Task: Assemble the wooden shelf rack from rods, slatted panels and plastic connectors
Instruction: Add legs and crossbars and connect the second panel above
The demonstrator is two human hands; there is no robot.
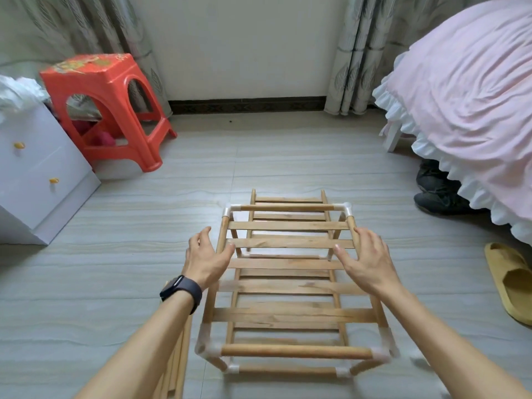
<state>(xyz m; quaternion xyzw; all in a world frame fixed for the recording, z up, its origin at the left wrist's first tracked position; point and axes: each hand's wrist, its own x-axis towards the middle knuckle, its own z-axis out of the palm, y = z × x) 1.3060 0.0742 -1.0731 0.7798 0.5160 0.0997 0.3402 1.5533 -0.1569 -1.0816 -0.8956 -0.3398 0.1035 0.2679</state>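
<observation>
So the light wooden slatted shelf rack with white plastic corner connectors sits on the grey tiled floor between two outstretched arms. The left hand hovers with fingers spread beside its left rod. The right hand lies flat along the right rod, gripping nothing.

a bedroom in a home. a bed with a pink cover and white frilled skirt fills the right side, dark shoes tucked under its edge and a yellow slipper near it on the pale tiled floor. patterned curtains hang by the far wall; a white drawer cabinet and a red plastic stool stand on the left.
</observation>
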